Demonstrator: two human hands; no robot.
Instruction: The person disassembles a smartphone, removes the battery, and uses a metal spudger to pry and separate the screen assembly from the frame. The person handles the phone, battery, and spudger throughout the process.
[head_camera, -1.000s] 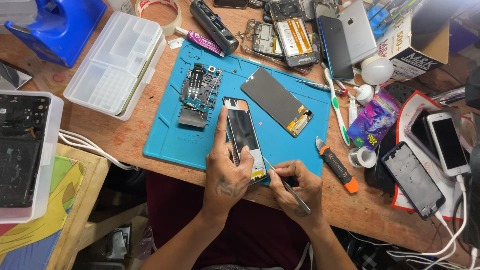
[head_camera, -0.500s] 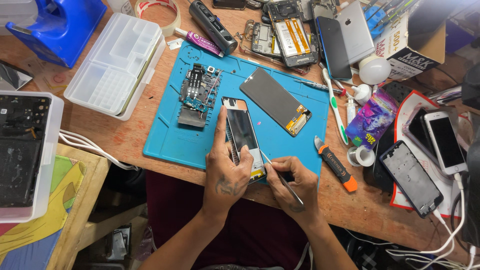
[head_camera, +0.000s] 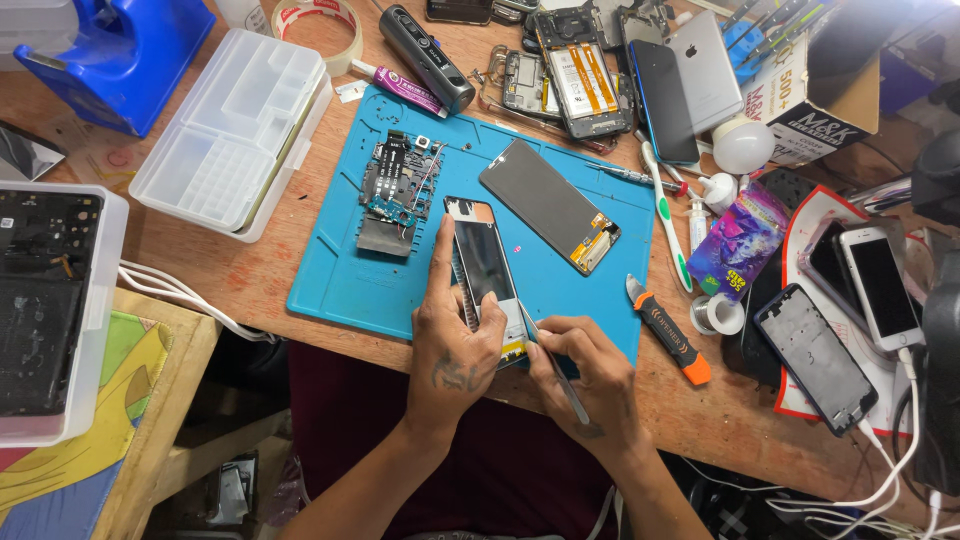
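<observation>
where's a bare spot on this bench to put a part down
Free: the blue mat's lower left corner below the circuit board, and bare wood between the mat and the clear parts box. Crowded: the top edge and right side, packed with phones and tools, and around both hands at the phone frame.

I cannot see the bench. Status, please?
Left hand steadies phone frame on blue mat. Right hand holds thin metal tool at its lower end. Nothing blocking.

Our forearms are bare, with no sleeves, watch or gloves on them. Our left hand carries a small dark tattoo on its back; our right hand shows a fainter dark mark near the wrist, perhaps another tattoo. Our lap is clothed in dark maroon.
</observation>
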